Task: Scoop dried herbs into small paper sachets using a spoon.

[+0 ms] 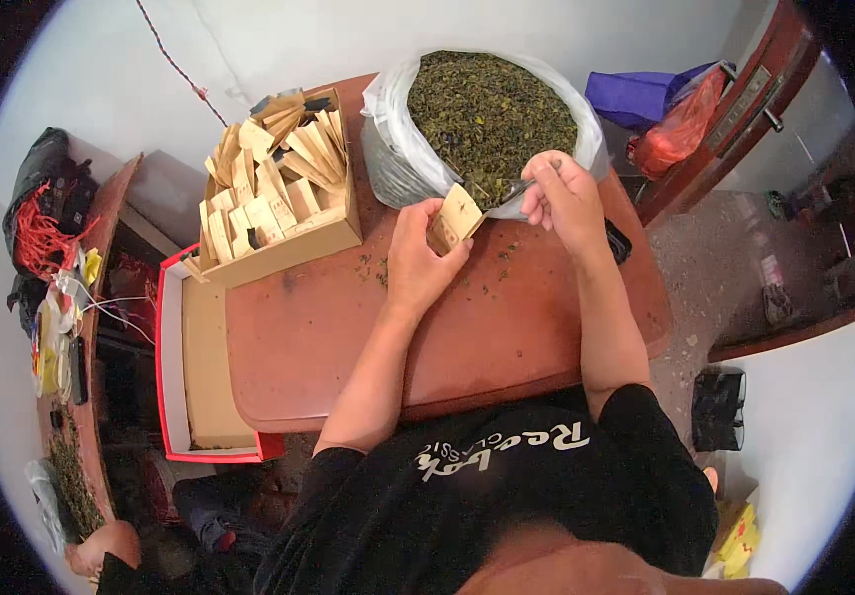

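Tan paper packet [455, 220]: my left hand [419, 254] pinches it. My right hand [568, 201] grips a slim utensil [520, 185] near dried leaves [492, 109].

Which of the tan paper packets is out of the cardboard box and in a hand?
The packet in the left hand, held up beside the bag of dried leaves; the others are crowded in the cardboard box.

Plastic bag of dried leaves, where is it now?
In the head view, the plastic bag stands far back on the table, right of the packet-filled cardboard box.
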